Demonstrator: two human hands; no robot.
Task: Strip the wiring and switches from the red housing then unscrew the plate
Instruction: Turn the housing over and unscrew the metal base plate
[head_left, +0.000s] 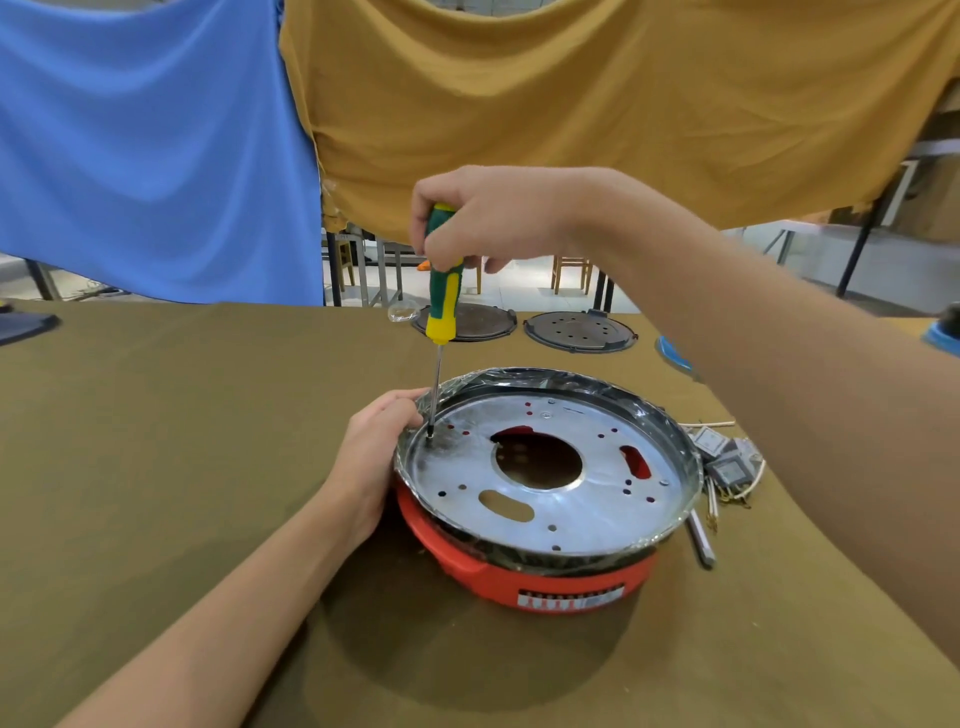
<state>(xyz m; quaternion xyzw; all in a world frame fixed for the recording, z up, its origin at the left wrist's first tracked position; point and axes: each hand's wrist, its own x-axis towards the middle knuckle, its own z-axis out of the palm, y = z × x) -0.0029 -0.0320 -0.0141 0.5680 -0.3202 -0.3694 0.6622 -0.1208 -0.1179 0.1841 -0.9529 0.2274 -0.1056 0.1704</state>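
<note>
Fingers of the right hand (483, 218) curl round the green-and-yellow screwdriver (441, 280), its tip set upright on what looks like a screw at the left edge of the silver plate (597, 499). The left hand (379, 447) grips the plate's left rim. The plate sits in the red housing (519, 571), mid-worktop (156, 441). Stripped switches and wiring (727, 462) lie just right of it; two dark discs (579, 330) rest near the far edge.

A workshop is suggested: a cloth-covered bench (156, 467), metal-framed tables (374, 270) at 12 o'clock, hung sheets (571, 104) as partitions.
</note>
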